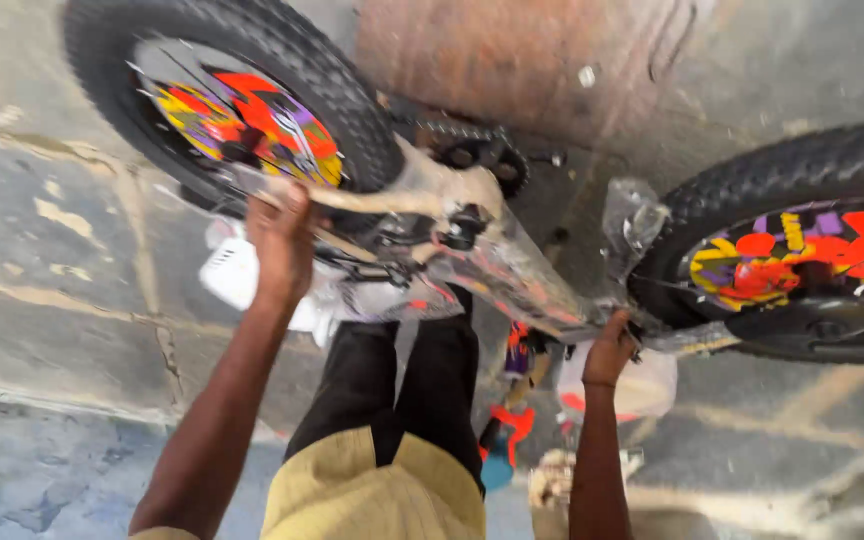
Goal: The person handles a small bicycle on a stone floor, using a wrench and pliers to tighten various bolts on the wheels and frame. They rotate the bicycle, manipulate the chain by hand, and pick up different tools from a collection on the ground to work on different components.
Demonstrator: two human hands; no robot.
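Gripping the plastic-wrapped children's bicycle (472, 250), your left hand (280, 245) and right hand (609, 352) clench its stiff, bulky, slippery frame.

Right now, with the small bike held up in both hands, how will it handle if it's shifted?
The bike is probably awkward: clear wrap on its frame looks slippery. Its wheels may spin freely. The left hand and right hand grip far apart, so it seems bulky.

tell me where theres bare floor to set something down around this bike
Bare concrete floor lies left of the left hand and rear wheel, and again at lower right under the front wheel. It is crowded between the two arms: the wrapped frame, the person's legs and colourful parts below the right hand.
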